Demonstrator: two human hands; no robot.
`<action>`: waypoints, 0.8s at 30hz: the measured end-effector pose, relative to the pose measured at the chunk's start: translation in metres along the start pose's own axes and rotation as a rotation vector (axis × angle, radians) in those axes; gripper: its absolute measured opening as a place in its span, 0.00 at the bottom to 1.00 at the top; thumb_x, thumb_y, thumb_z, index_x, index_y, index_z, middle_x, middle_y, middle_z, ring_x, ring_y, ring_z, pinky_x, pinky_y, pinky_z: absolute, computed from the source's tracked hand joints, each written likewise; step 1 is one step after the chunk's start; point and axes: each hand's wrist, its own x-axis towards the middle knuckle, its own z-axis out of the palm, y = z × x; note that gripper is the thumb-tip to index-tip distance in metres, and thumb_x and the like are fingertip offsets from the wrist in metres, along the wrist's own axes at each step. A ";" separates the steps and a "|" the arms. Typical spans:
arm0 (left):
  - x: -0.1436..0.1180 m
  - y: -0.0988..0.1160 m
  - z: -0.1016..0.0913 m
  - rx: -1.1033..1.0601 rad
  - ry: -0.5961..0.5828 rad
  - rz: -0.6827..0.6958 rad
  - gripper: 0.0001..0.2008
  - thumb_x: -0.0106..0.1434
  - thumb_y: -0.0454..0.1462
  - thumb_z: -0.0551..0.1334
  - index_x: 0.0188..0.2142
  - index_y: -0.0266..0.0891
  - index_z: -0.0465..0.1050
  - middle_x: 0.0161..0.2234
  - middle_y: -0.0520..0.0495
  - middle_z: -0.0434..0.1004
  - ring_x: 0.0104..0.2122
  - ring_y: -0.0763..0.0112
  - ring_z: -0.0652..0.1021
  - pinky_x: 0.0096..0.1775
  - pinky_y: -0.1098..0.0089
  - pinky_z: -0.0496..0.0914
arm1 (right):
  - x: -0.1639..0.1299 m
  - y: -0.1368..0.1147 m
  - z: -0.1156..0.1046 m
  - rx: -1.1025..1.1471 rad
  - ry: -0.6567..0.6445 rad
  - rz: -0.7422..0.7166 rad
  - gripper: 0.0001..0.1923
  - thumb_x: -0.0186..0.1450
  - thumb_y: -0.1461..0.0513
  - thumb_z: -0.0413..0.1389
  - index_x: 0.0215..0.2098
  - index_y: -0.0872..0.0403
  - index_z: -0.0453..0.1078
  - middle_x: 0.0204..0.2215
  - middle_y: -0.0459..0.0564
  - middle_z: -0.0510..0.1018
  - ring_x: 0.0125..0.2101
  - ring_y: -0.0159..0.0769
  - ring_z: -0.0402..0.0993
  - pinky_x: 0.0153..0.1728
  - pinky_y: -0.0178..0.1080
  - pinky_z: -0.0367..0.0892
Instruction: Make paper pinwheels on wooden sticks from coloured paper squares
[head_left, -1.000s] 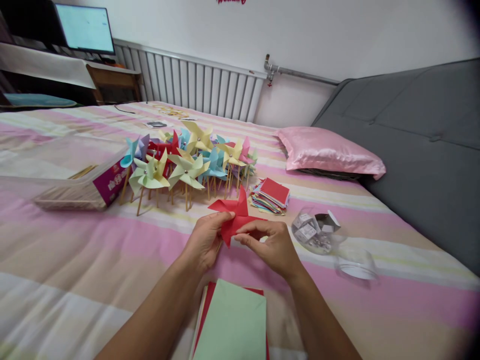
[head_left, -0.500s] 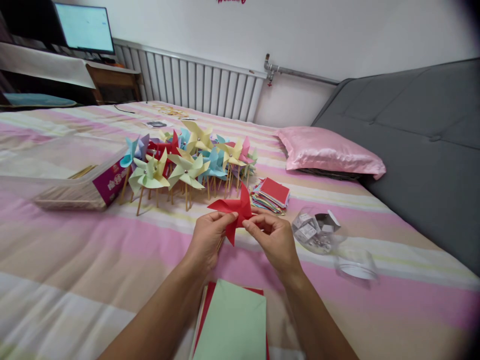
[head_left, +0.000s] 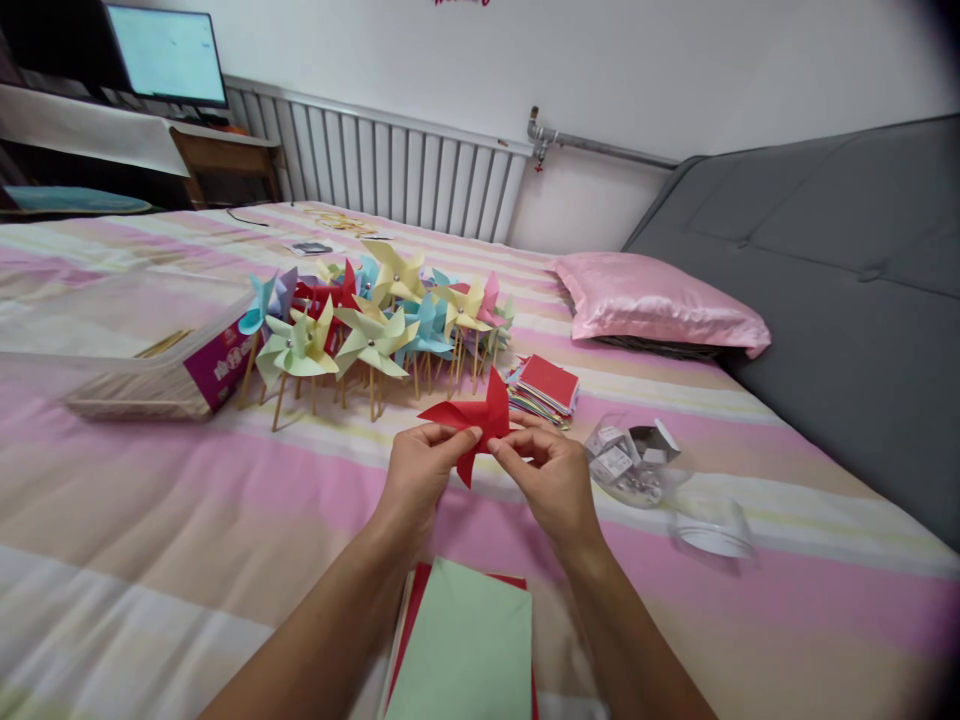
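Spanning the whole foreground, striped bedspread [head_left: 150,520], with pink pillow [head_left: 652,305] against the grey headboard [head_left: 840,280]. Crowded further back, finished paper pinwheels [head_left: 375,320] on sticks, beside an open box [head_left: 150,370]. Nearer, green paper sheets [head_left: 465,650], a stack of coloured squares [head_left: 544,390], a clear jar [head_left: 634,465] on its side. Raised above the bedspread between both hands, red pinwheel [head_left: 472,420]: left hand [head_left: 416,480] pinching one side, right hand [head_left: 551,480] pinching the centre.

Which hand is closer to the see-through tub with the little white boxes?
The right hand. It pinches the red paper pinwheel just left of the clear tub. The left hand grips the pinwheel's other side, farther from the tub.
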 end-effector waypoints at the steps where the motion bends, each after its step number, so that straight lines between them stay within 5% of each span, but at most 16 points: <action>1: 0.000 0.000 0.000 0.008 -0.007 0.008 0.08 0.44 0.38 0.69 0.21 0.34 0.76 0.21 0.47 0.77 0.21 0.73 0.73 0.25 0.74 0.63 | 0.000 0.000 0.000 0.001 0.001 0.003 0.07 0.54 0.58 0.60 0.23 0.53 0.75 0.39 0.55 0.76 0.46 0.45 0.70 0.32 0.37 0.68; 24: 0.002 -0.007 -0.003 0.173 -0.067 0.129 0.09 0.47 0.40 0.68 0.23 0.35 0.78 0.19 0.48 0.75 0.22 0.72 0.72 0.25 0.74 0.62 | 0.006 0.006 -0.010 0.064 -0.117 0.163 0.12 0.50 0.53 0.62 0.21 0.54 0.75 0.25 0.50 0.78 0.35 0.41 0.72 0.34 0.39 0.65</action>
